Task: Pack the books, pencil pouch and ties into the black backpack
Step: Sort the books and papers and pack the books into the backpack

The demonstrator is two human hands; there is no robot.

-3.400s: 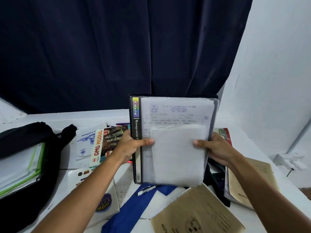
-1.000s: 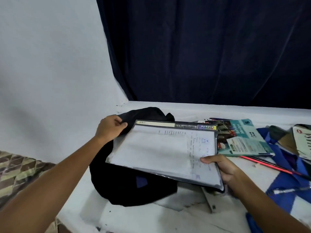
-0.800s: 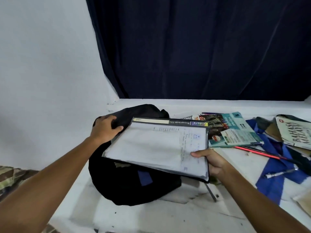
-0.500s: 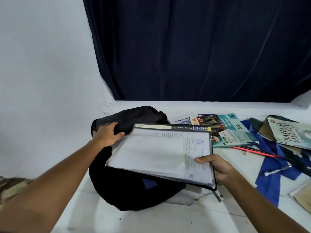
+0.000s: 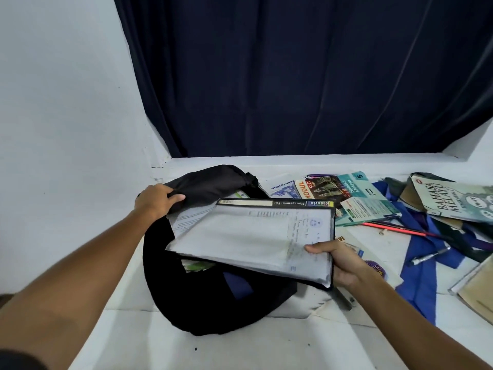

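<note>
From the head view, the left hand (image 5: 156, 200) has its grip closed on the upper flap of the black backpack (image 5: 213, 297), fingers curled over the fabric and pulling the mouth open. The backpack lies on the white table (image 5: 240, 348), near the left wall. Inside its opening a few white sheets and a green-edged book show, partly hidden.

The right hand (image 5: 340, 263) has its grip closed on the near right corner of a black file (image 5: 256, 236), thumb on top and fingers underneath. The file is tilted, its left end over the backpack's mouth and its labelled spine facing away; whether that end already rests on the papers inside is hard to tell.

To the right, on the table, lie loose books: a teal book (image 5: 357, 196) overlapping a red-and-white one (image 5: 304, 189), and a pale green book (image 5: 453, 200) further right. A blue tie (image 5: 421, 276) is spread beneath them, with a red pencil (image 5: 400, 229) and a pen (image 5: 429, 256) lying on it. A brown exercise book (image 5: 477, 289) sits at the right edge. A dark curtain (image 5: 293, 76) hangs behind.
</note>
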